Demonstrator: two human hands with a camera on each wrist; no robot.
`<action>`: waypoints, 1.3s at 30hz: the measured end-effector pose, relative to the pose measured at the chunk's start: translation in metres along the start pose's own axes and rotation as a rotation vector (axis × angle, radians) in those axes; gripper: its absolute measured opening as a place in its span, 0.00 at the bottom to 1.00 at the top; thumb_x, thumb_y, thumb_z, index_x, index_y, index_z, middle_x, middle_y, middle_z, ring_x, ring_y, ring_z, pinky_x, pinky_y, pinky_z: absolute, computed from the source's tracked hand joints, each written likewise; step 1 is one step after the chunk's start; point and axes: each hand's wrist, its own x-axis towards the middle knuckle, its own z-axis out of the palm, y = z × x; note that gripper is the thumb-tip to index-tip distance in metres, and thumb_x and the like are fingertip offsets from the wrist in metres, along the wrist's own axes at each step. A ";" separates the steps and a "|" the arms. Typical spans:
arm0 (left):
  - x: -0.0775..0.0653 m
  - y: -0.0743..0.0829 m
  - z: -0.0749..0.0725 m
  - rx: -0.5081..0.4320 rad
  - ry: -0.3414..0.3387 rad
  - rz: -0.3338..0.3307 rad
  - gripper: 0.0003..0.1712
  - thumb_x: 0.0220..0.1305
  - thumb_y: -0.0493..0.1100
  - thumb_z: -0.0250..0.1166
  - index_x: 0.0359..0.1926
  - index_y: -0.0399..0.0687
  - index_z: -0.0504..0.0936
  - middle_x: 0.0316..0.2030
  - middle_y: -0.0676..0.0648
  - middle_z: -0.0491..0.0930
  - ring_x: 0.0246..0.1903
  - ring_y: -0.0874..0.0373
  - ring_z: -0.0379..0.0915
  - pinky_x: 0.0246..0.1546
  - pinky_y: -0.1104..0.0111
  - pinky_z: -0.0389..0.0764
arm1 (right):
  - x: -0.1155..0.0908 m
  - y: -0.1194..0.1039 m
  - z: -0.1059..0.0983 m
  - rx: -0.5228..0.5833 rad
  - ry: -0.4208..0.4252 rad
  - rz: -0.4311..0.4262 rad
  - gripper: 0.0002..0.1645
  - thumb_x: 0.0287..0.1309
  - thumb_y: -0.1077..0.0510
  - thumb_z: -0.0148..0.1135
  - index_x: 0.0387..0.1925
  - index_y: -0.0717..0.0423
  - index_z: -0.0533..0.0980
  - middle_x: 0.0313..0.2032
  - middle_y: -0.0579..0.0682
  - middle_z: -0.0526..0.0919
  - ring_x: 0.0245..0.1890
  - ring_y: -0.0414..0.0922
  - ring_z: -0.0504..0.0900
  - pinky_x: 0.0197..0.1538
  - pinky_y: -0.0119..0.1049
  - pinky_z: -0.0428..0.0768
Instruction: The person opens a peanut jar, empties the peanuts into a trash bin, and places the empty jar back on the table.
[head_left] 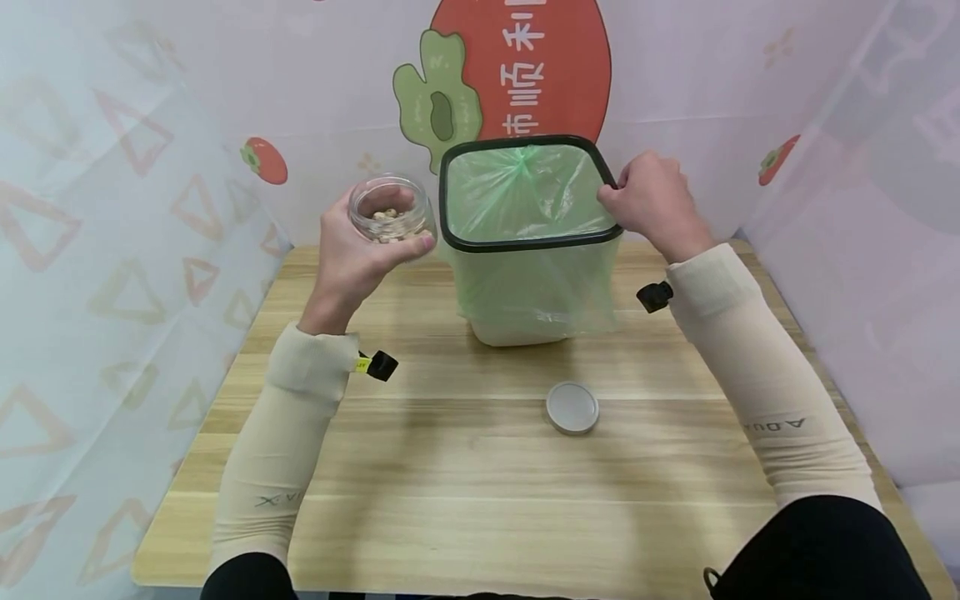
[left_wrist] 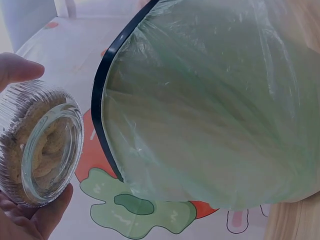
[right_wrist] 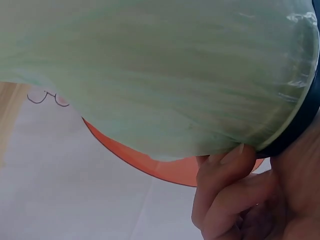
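Note:
My left hand [head_left: 347, 260] grips an open clear glass jar [head_left: 411, 225], tilted a little, at the left side of the bin. Inside lie several small pale beige nut-like pieces [head_left: 387, 214]. In the left wrist view the ribbed jar [left_wrist: 52, 150] shows its round base, with thumb and fingers around it. My right hand [head_left: 658, 204] pinches the right side of the black rim [head_left: 517, 247] of a light-coloured trash bin [head_left: 517, 335]. A thin green plastic bag [head_left: 536, 287] lines the bin and hangs over its outside. In the right wrist view the curled fingers [right_wrist: 230, 175] are at the rim and bag.
A round whitish lid [head_left: 572, 407] lies flat on the wooden table [head_left: 450, 500], in front of the bin. Behind the table hangs a printed backdrop [head_left: 337, 75], with similar sheets at both sides.

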 end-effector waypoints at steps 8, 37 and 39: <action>0.013 0.001 0.002 0.009 0.018 -0.011 0.35 0.42 0.33 0.85 0.55 0.43 0.83 0.45 0.51 0.87 0.50 0.56 0.82 0.54 0.72 0.80 | -0.001 -0.005 -0.001 0.018 -0.027 0.023 0.27 0.68 0.50 0.53 0.13 0.54 0.72 0.13 0.44 0.70 0.28 0.50 0.73 0.28 0.39 0.70; 0.069 0.005 0.014 0.171 0.071 -0.048 0.37 0.44 0.39 0.84 0.57 0.43 0.81 0.48 0.50 0.85 0.50 0.57 0.80 0.52 0.70 0.82 | -0.003 -0.006 -0.004 0.034 -0.023 0.001 0.27 0.69 0.51 0.56 0.12 0.55 0.73 0.13 0.45 0.72 0.26 0.51 0.74 0.28 0.40 0.73; 0.070 0.006 0.015 0.194 0.071 -0.050 0.37 0.44 0.40 0.83 0.58 0.42 0.80 0.48 0.51 0.85 0.50 0.58 0.80 0.52 0.70 0.83 | -0.003 -0.006 -0.003 0.039 -0.030 0.004 0.27 0.69 0.51 0.56 0.13 0.55 0.74 0.13 0.45 0.72 0.25 0.50 0.74 0.28 0.40 0.73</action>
